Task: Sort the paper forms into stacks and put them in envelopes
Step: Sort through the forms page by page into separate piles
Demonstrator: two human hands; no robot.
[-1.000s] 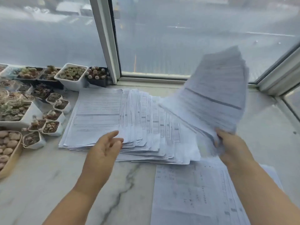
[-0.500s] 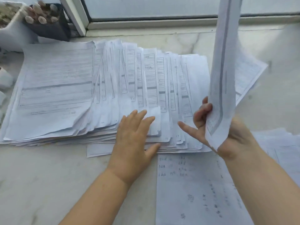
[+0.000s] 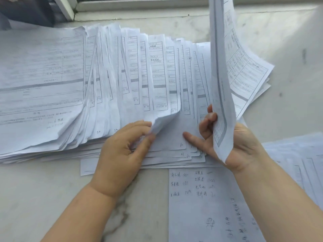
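A wide fan of printed paper forms (image 3: 73, 88) lies spread across the marble table, with small handwritten numbers at the lower corners. My left hand (image 3: 122, 152) pinches and lifts the lower corner of one form (image 3: 162, 123) in the middle of the fan. My right hand (image 3: 232, 145) grips a bundle of forms (image 3: 220, 70) held upright on edge, its index finger pointing down onto the fanned sheets. No envelope is in view.
A sheet with handwritten notes (image 3: 201, 198) lies near the front, under my right forearm. More forms (image 3: 297, 159) sit at the right edge. A dark plant pot (image 3: 28, 11) and the window frame (image 3: 139, 4) bound the back. Bare marble (image 3: 43, 198) shows at front left.
The view has moved closer and lower over the fan. My left hand went from resting flat on the sheets to pinching up one form's corner. The right hand keeps its upright bundle.
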